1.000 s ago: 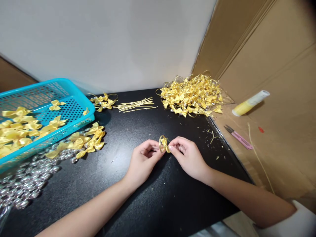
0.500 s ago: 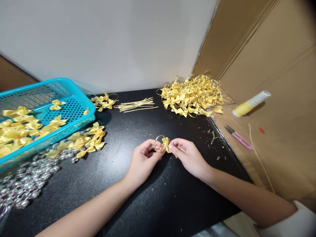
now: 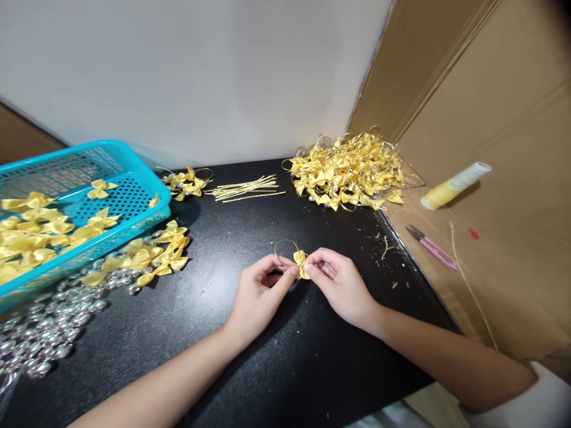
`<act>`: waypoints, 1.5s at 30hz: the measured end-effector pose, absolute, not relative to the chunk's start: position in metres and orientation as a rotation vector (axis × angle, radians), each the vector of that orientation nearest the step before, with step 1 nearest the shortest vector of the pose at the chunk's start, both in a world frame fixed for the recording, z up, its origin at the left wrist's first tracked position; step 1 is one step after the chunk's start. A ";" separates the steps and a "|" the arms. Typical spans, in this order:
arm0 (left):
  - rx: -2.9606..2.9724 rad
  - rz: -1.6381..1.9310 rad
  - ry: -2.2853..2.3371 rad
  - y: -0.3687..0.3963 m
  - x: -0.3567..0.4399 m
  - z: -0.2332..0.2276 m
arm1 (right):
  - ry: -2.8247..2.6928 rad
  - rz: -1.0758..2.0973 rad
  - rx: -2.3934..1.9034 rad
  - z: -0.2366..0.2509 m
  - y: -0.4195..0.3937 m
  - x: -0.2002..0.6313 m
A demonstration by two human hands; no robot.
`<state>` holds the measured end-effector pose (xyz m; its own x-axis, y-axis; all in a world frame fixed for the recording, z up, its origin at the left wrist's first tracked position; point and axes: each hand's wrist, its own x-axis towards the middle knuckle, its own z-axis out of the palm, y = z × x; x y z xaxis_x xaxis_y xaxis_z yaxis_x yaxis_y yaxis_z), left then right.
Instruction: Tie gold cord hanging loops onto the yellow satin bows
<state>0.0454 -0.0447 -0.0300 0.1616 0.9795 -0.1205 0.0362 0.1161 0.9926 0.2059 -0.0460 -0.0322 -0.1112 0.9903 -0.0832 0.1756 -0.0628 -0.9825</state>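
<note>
1. Left hand (image 3: 261,292) closed at the fingertips on a small yellow bow (image 3: 300,261), pinching its left side between thumb and forefinger.
2. Right hand (image 3: 339,284) likewise closed, pinching the same bow from the right; fingertips of both hands nearly touching across it.
3. Bow held just above the black counter (image 3: 214,333), between the two hands, near the counter's middle.
4. Thin gold wire loop (image 3: 285,245) rising from the bow, arching up and to the left over the left hand's fingers.
5. Large heap of finished bows (image 3: 350,169) at the counter's far right corner, well apart from the hands.
6. Bundle of gold wire pieces (image 3: 245,189) lying flat beyond the hands, left of the heap.
7. Turquoise basket (image 3: 134,178) with loose bows at far left; clear beads (image 3: 49,330) spread below it.
8. Pink snips (image 3: 435,246) and a yellow tube (image 3: 455,185) on cardboard to the right, off the counter.
</note>
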 end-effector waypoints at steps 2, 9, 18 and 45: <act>1.221 0.996 1.168 -0.044 0.045 -0.030 | -1.397 1.246 -1.339 -0.032 -0.046 0.206; 1.178 1.018 1.167 -0.043 0.045 -0.033 | -1.328 1.302 -1.322 -0.033 -0.047 0.205; 1.196 1.021 1.180 -0.044 0.045 -0.030 | -1.376 1.261 -1.327 -0.030 -0.047 0.206; 1.162 1.079 1.164 -0.049 0.047 -0.034 | -1.409 0.954 -1.166 -0.044 -0.059 0.198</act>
<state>0.0470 -0.0493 -0.0338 0.0976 0.9905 -0.0964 -0.0213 0.0989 0.9949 0.1985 -0.0590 -0.0435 -0.0024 0.9761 0.2171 0.1608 0.2147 -0.9634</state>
